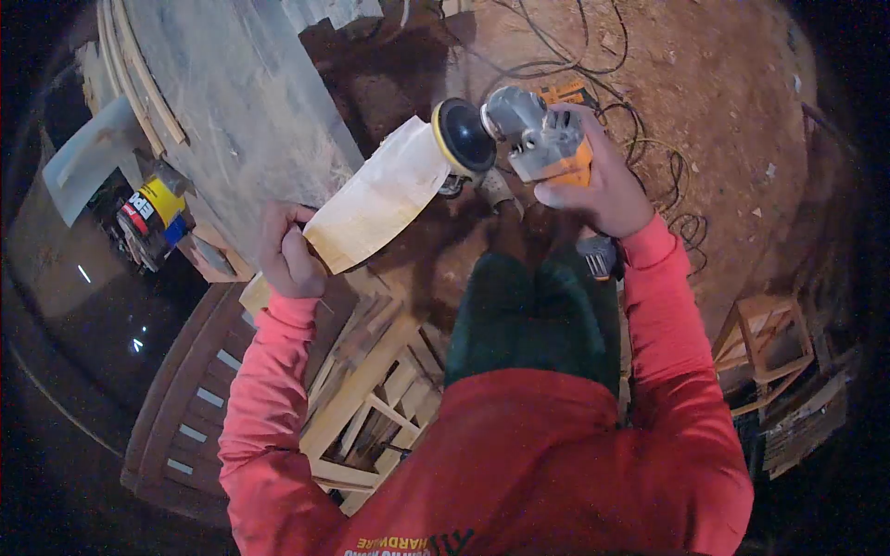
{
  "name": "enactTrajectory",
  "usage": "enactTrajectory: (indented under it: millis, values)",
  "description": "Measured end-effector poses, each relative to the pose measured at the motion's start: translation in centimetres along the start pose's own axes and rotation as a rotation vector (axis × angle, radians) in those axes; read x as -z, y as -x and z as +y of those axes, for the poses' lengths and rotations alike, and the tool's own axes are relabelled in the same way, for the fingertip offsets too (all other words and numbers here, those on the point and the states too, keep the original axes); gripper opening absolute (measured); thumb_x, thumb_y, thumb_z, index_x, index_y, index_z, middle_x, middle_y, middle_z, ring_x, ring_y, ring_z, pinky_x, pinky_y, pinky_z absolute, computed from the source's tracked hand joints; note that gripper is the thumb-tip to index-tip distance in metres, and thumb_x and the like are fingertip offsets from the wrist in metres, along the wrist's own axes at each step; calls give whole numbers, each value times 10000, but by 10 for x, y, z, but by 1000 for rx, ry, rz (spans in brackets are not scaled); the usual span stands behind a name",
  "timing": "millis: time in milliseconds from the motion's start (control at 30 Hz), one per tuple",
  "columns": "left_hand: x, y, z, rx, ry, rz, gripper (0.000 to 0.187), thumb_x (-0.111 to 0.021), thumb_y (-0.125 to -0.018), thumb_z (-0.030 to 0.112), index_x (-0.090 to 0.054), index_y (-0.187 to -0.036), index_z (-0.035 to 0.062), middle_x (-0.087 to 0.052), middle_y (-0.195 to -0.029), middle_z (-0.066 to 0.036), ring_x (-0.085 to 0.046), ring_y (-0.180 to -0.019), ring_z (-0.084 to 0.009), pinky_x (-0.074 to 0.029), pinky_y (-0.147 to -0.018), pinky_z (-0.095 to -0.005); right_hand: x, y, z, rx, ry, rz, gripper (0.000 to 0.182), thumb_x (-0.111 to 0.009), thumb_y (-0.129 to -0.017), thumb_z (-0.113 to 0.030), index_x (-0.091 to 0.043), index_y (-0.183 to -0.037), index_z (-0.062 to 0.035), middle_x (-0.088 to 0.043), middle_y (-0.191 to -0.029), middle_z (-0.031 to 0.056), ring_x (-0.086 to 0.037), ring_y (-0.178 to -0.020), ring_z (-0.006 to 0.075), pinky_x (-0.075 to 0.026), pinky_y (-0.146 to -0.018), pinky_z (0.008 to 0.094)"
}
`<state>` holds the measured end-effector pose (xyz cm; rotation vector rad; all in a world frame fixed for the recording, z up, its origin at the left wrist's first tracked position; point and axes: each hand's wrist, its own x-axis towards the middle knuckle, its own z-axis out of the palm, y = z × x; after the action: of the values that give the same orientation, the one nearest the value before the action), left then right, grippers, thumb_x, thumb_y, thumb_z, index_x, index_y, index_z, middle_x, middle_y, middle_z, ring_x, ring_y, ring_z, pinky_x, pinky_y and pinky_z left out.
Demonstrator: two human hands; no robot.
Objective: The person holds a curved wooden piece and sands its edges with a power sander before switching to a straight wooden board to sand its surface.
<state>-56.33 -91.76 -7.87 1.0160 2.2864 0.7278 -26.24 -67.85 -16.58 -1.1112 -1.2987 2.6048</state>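
Observation:
My left hand point(294, 255) is closed round the lower end of a pale, curved piece of wood point(382, 196), which slants up to the right. In my right hand point(607, 176) is an angle grinder point(542, 139) with a grey metal head and an orange body. Its round pad point(465, 136), black with a yellow rim, stands on edge right at the upper end of the wood. My fingers partly hide the grinder's body.
A dusty grey worktop point(250, 102) lies at upper left, with a yellow can point(159, 201) near its edge. Black cables point(640, 130) coil over the brown dirt floor. Wooden frames point(371, 408) stand at lower left, and a small wooden frame point(765, 343) at right.

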Motion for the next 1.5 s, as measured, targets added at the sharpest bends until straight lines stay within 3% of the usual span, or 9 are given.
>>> enactTrajectory:
  millis: [333,433,600,733,933,1033,1233,1333,1500]
  values:
    - [1,0,-6,18,-10,-17,223,-418,-876,111,-574,-800,-29,-548,-804,-112,-509,-746,-201,-406,-713,-311,3,-10,-11,-84,-161,-83,867,-841,-772,-78,-356,-1490,-116,-491,-1363,68,-483,-1302,181,-441,-1068,350]
    - [0,0,-8,26,0,-8,221,-416,-877,107,-572,-800,-30,-545,-805,-113,-509,-751,-201,-406,-718,-311,7,-12,2,283,302,-87,860,-844,-770,-67,-363,-1482,-113,-501,-1334,60,-497,-1276,178,-435,-1063,348]
    - [0,-5,2,-37,-54,-4,218,-414,-871,102,-572,-800,-30,-541,-806,-113,-508,-748,-201,-406,-719,-310,4,-19,-6,50,-35,-63,807,-842,-758,-68,-411,-1440,-97,-533,-1296,54,-529,-1217,175,-424,-1061,340]
    - [-2,0,-4,-8,-30,-1,212,-414,-861,95,-573,-798,-30,-544,-797,-117,-504,-723,-205,-408,-701,-317,0,-22,-1,281,272,-32,810,-845,-751,-70,-413,-1436,-103,-550,-1269,48,-531,-1198,165,-427,-1055,335]
    - [-1,-3,-4,-50,-74,29,207,-416,-845,93,-576,-792,-29,-542,-775,-124,-501,-701,-220,-406,-683,-326,6,-31,-9,5,-193,-132,851,-839,-742,-60,-390,-1464,-108,-539,-1297,51,-512,-1230,158,-423,-1071,338]
    - [-2,0,-8,25,-24,22,216,-426,-844,114,-578,-789,-29,-544,-775,-127,-506,-706,-226,-407,-687,-329,9,-24,-3,269,389,-68,858,-835,-740,-52,-386,-1470,-104,-526,-1321,60,-508,-1247,165,-429,-1066,332]
    - [-4,-3,-4,14,-48,43,241,-431,-853,148,-579,-788,-32,-544,-782,-122,-515,-722,-227,-412,-696,-331,10,-19,2,42,-17,-90,847,-819,-744,-29,-386,-1469,-97,-518,-1339,64,-511,-1259,178,-439,-1068,343]
    - [0,1,-6,5,-68,6,272,-423,-883,180,-568,-794,-32,-542,-772,-104,-497,-700,-194,-404,-666,-327,8,-20,0,266,460,-31,847,-823,-749,-24,-383,-1468,-105,-515,-1342,65,-526,-1246,181,-459,-1049,345]
    - [-1,-4,3,-21,-78,-13,290,-418,-890,207,-557,-794,-29,-532,-763,-94,-486,-691,-176,-395,-653,-322,27,-16,11,-111,-150,-13,859,-836,-758,-43,-363,-1472,-107,-524,-1329,55,-544,-1221,177,-482,-1013,332]
